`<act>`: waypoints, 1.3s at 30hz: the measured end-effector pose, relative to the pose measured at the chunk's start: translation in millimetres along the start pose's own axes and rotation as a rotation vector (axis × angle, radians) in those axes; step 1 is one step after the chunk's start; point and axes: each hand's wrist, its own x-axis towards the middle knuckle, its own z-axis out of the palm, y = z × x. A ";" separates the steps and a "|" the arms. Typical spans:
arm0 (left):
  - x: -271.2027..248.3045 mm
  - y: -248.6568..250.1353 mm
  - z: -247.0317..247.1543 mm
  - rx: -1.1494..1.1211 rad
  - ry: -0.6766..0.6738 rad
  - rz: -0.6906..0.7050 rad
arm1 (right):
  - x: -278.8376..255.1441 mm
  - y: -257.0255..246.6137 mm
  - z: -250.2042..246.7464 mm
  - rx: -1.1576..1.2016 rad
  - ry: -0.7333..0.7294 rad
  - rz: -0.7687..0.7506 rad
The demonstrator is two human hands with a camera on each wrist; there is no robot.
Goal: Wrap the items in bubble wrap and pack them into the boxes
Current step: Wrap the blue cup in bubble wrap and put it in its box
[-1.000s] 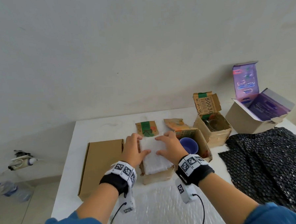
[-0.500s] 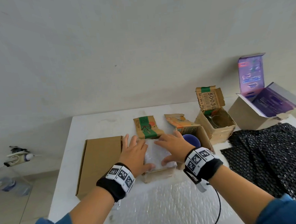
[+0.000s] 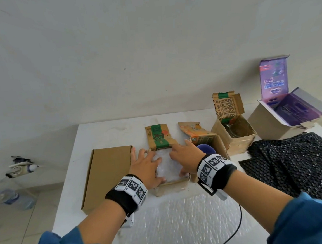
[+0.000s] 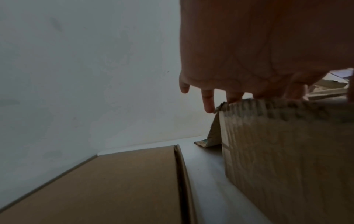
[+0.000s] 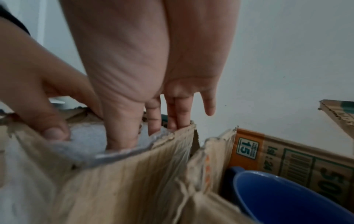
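Note:
A white bubble-wrapped bundle (image 3: 167, 168) sits inside a small open cardboard box (image 3: 171, 186) at the table's middle. My left hand (image 3: 147, 164) lies flat on the bundle's left side, fingers straight and spread. Flat on its right side lies my right hand (image 3: 184, 157), also pressing down. In the right wrist view my right hand (image 5: 153, 68) has its thumb sunk into the bundle (image 5: 86, 141) at the box's rim (image 5: 124, 181). The left wrist view shows my left hand (image 4: 249, 53) over the box wall (image 4: 287, 151). What is inside the wrap is hidden.
A blue cup (image 3: 206, 149) stands in the adjacent box on the right. A flat closed carton (image 3: 107, 177) lies on the left. Farther right are a box with a glass (image 3: 233, 134), a purple box (image 3: 287, 119) and black bubble wrap (image 3: 292, 161). A clear bubble wrap sheet (image 3: 180, 223) covers the near table.
The bundle has sunk lower into the box under both hands. My fingers have spread flatter over it and reach farther toward the back flap.

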 end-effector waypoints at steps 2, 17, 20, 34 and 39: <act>-1.1 5.1 0.4 0.032 0.013 -0.023 | 4.0 -4.3 2.5 -0.051 0.012 0.006; -43.3 42.7 14.1 -0.392 0.551 0.183 | -105.2 -11.7 47.6 0.920 0.545 0.212; -61.5 70.6 27.5 -0.460 0.329 0.262 | -138.1 -5.1 90.5 0.926 0.480 0.394; -50.9 119.4 90.2 -0.287 -0.037 -0.157 | -169.9 0.9 182.5 0.805 -0.045 0.882; -48.4 123.6 82.6 -0.438 -0.007 -0.151 | -172.5 4.5 186.1 0.928 0.010 0.853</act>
